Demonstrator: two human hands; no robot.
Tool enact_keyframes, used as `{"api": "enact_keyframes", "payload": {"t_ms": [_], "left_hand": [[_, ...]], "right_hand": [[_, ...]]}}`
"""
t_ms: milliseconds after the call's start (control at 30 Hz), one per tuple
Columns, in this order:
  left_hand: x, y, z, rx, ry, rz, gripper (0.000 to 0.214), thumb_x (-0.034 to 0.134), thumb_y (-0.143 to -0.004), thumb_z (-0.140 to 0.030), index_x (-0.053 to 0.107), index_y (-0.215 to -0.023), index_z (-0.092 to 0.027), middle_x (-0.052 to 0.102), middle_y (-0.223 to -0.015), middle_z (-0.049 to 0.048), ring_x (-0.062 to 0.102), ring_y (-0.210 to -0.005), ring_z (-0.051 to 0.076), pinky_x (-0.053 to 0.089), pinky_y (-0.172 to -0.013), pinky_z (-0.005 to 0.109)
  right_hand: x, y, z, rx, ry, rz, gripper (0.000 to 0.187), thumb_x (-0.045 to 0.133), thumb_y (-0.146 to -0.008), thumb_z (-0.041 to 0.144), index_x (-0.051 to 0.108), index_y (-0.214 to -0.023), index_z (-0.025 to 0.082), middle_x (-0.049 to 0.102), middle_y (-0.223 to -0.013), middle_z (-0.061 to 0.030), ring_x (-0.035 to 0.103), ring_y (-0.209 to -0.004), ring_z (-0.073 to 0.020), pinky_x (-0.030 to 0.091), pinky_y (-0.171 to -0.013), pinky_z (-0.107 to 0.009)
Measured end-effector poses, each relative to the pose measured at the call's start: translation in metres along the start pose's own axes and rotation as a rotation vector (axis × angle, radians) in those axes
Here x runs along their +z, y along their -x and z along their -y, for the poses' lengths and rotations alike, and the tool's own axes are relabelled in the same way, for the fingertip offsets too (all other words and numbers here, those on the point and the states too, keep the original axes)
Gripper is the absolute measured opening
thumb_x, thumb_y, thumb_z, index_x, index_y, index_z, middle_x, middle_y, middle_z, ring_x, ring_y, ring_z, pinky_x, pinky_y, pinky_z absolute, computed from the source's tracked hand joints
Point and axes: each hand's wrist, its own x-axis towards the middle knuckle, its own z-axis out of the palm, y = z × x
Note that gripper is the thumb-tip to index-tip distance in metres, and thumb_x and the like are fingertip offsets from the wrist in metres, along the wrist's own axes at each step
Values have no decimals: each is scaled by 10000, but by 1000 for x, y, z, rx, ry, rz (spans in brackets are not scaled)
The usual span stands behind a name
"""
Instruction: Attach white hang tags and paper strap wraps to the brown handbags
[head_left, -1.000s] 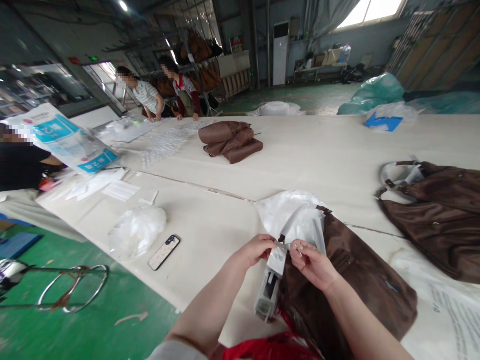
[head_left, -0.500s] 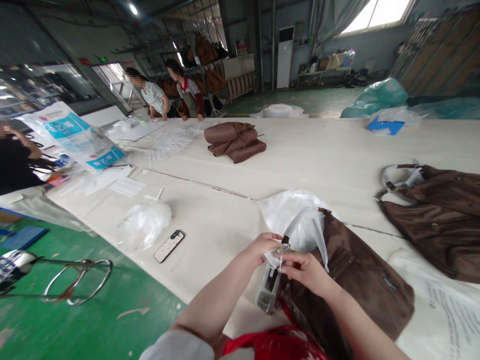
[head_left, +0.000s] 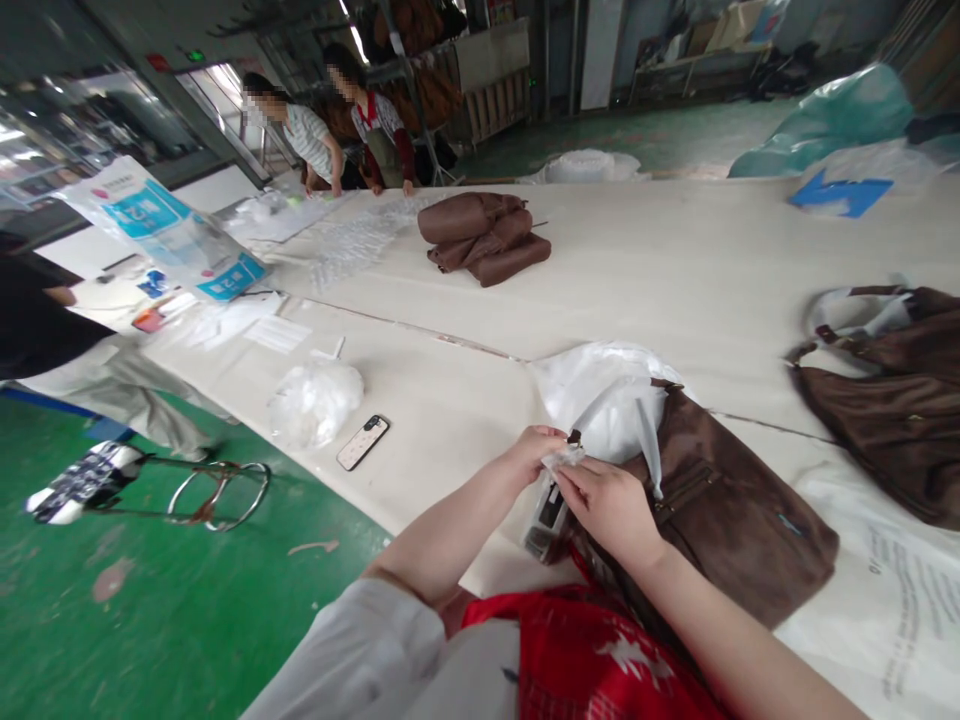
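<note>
Person worked at a pale bench, both hands together over crinkled film near a dark strap end. Left hand: nearly closed, thumb and fingertips in a tight pinch, apparently on the film. Right hand: fingers half curled, tips brought in against the same film; the back of the hand hid the rest, so whether it pinched or only pressed could not be told. Clock read from the hands, 12 straight away from the body: film between the fingertips, brown bag at 3 lying flat, white-wrapped strap at 1, grey boxy object with a dark slot just beside the hands at 7, unclear what bore it. Phone lay at 9, well apart. Step in hand looked like working film around the strap end, as a judgement. Doing it well called for a firm left pinch as anchor, with small right fingertip moves smoothing the film evenly, no hard tugs, since thin film would likely tear or bunch. The grey object sat near enough to snag loose film, so tucking edges inward seemed wise; slack in the strap would spare the bag a drag.
</note>
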Motion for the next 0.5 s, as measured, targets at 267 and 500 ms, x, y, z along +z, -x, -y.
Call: {"api": "enact_keyframes", "payload": {"t_ms": [267, 500], "left_hand": [[18, 20, -1, 65, 215, 5, 199, 595, -726, -328, 576, -754, -132, 657, -673, 61, 563, -502, 130, 408, -466, 227], [25, 32, 4, 216, 368, -36, 250, 611, -683, -206, 508, -907, -167, 665, -813, 32, 541, -494, 101, 439, -496, 224]], "right_hand": [[2, -10, -15, 205, -202, -121, 271, 418, -935, 286, 672, -904, 195, 720, -856, -69, 670, -755, -193, 495, -702, -283], [3, -3, -27, 299, -477, -137, 292, 488, -832, 237, 650, -1072, 196, 698, -1046, -70, 668, -910, -198, 538, -819, -321]]}}
